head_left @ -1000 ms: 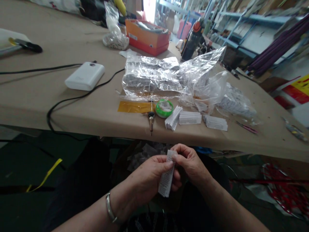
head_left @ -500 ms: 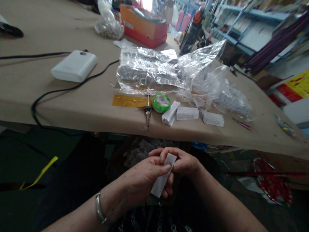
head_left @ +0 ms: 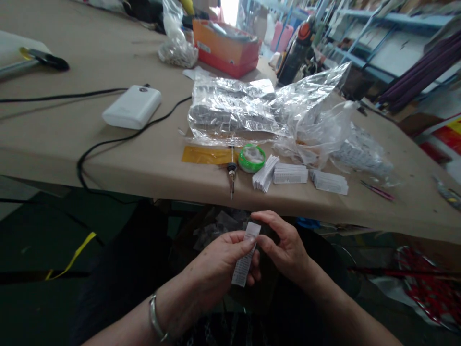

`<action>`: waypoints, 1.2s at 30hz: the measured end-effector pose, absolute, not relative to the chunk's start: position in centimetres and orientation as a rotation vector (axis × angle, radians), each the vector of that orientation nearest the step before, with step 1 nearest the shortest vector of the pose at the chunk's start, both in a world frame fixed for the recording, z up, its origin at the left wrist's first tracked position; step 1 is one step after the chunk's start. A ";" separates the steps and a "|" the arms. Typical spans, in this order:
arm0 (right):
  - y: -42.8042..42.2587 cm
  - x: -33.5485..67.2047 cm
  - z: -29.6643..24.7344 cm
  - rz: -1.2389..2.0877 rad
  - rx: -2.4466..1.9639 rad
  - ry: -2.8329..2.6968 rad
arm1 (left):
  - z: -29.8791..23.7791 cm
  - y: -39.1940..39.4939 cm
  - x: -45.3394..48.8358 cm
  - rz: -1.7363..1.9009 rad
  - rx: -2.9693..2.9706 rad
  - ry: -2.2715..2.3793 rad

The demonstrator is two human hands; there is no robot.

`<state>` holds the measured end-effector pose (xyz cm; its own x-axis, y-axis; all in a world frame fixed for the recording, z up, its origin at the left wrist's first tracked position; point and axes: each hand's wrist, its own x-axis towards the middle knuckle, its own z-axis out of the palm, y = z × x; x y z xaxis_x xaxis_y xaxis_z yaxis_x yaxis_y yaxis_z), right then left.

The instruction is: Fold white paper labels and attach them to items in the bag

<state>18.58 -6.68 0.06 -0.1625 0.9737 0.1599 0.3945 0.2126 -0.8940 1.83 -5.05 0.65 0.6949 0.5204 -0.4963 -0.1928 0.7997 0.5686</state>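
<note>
a: two hands on one thing here — the left hand point(head_left: 219, 257) and the right hand point(head_left: 284, 247) both pinching the narrow white printed paper strip point(head_left: 245, 257) down below the edge of the brown paper-covered table point(head_left: 108, 158), over the lap.

b: and the grip looks thin to me. left thumb and fingertips clamp the strip near its top, and the lower part hangs free under the hand. i'd say a slack pinch could let it slide out and drop into the dark clutter beneath the hands.

a: fair. the right hand's fingertips close on the upper end from the other side, so a hard tug either way could tear or crease it, by my reckoning.

b: pose check: left wrist, with the silver metal bangle point(head_left: 156, 323), comes in from low left, palm turned inward. right forearm comes from low right, fingers curled, index arched over the top.

a: up ahead of the hands, the three small stacks of folded white printed strips point(head_left: 298, 175) sit close to the table edge.

b: just left of those, the green-rimmed round tin point(head_left: 252, 158) and the black-handled soldering iron point(head_left: 231, 174), tip poking toward the hands. a knock from below could send that iron off the edge, i'd judge.

a: beyond them, crinkled clear plastic bags point(head_left: 259, 108).
</note>
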 end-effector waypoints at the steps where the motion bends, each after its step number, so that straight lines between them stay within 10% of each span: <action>1: -6.7 18.5 0.2 0.829 -1.304 -1.773 | 0.7 -5.0 1.8 0.418 0.503 0.702; 36: -2.8 14.6 0.5 1.283 -1.338 -1.292 | 0.6 -3.2 0.3 0.749 0.867 0.971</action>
